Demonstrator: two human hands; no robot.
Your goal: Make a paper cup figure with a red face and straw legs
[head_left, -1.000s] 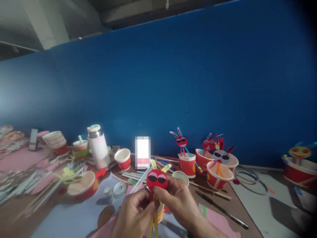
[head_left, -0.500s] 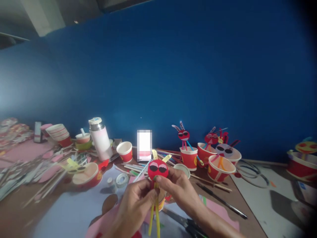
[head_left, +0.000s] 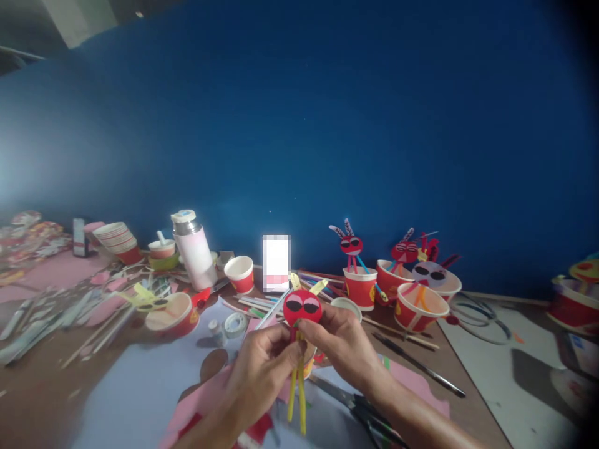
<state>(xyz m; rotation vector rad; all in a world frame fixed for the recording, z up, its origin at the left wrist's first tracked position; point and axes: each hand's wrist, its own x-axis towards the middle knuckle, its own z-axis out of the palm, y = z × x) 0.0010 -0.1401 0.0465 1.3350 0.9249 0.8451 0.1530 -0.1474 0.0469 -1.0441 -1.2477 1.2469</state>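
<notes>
Both hands hold a small paper puppet (head_left: 302,307) with a round red head, dark eyes with pink lids, and pale yellow ears. Two yellow pipe cleaners (head_left: 302,399) hang below it like legs. My left hand (head_left: 262,368) pinches the puppet just beneath the head, around the top of the yellow legs. The thumb of my right hand (head_left: 344,343) presses the lower edge of the head, its fingers behind. Partly hidden behind the hands stands a paper cup (head_left: 309,365). Scissors (head_left: 350,402) lie under my right forearm on paper.
Finished puppets stand in red paper cups (head_left: 360,290) at the back right. A white thermos (head_left: 194,252), a paper cup (head_left: 239,275) and a tape roll (head_left: 235,325) are to the left. A black pen (head_left: 421,365) lies at right. A blue wall (head_left: 299,125) rises behind.
The view has tilted slightly down, so the tabletop things sit a little higher in the picture. Both hands keep hold of the puppet in nearly the same pose.
</notes>
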